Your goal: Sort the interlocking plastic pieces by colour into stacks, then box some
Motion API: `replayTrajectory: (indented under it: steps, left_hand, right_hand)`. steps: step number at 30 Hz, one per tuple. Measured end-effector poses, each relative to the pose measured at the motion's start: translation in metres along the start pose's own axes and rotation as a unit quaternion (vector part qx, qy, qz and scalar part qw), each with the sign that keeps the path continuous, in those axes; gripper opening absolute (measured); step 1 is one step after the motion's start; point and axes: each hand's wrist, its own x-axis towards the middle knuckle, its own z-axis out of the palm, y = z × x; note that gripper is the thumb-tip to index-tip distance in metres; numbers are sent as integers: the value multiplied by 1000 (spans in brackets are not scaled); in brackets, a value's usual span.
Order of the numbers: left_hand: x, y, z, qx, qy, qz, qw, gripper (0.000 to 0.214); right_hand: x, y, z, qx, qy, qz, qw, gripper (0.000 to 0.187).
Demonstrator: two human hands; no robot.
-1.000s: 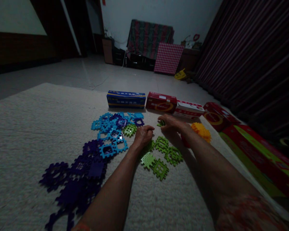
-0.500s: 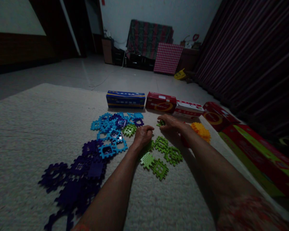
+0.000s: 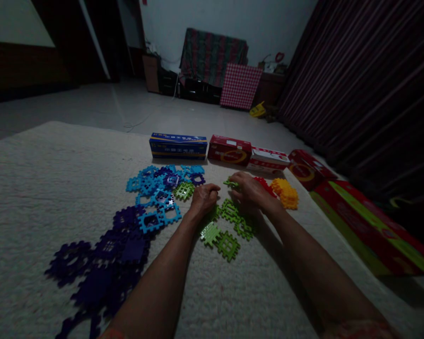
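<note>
I sit on a pale carpet (image 3: 49, 188) strewn with toothed plastic tiles. My left hand (image 3: 204, 197) rests curled in a loose fist at the upper edge of a cluster of green tiles (image 3: 223, 238); what is inside it is hidden. My right hand (image 3: 248, 189) pinches a small green tile (image 3: 231, 183) at its fingertips, just above the green cluster. Light-blue tiles (image 3: 155, 195) lie left of my left hand, with one green tile (image 3: 183, 190) among them. Dark purple tiles (image 3: 102, 259) spread toward the near left.
Yellow tiles (image 3: 286, 193) and a red tile (image 3: 263, 184) lie right of my right hand. A blue box (image 3: 178, 146), red boxes (image 3: 229, 149) and a long red-green box (image 3: 367, 226) line the carpet's far and right edges. Dark curtains hang on the right.
My right hand has drawn the small green tile back toward the green cluster. The view has shifted slightly right. My left hand stays curled in place.
</note>
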Motion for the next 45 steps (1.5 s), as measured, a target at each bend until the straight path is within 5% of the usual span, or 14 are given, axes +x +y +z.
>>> replayTrajectory:
  steps: [8,27,32,39,45]
  left_hand:
    - [-1,0,-1,-5,7,0,1000,32]
    - [0,4,-3,13,-2,-6,1000,31]
    - [1,-2,1,-5,8,-2,1000,31]
    - [1,-3,-1,-4,6,2,1000,33]
    - [3,-6,0,-7,3,-11,1000,32]
  right_hand:
    - [27,-15,17,-65,21,4,998,26]
    - [26,1,25,-30,45,15,998,20]
    - [2,1,13,62,114,17,991,34]
    - [-68,-25,17,180,-24,18,983,56]
    - [-72,-52,23,158,13,30,987,41]
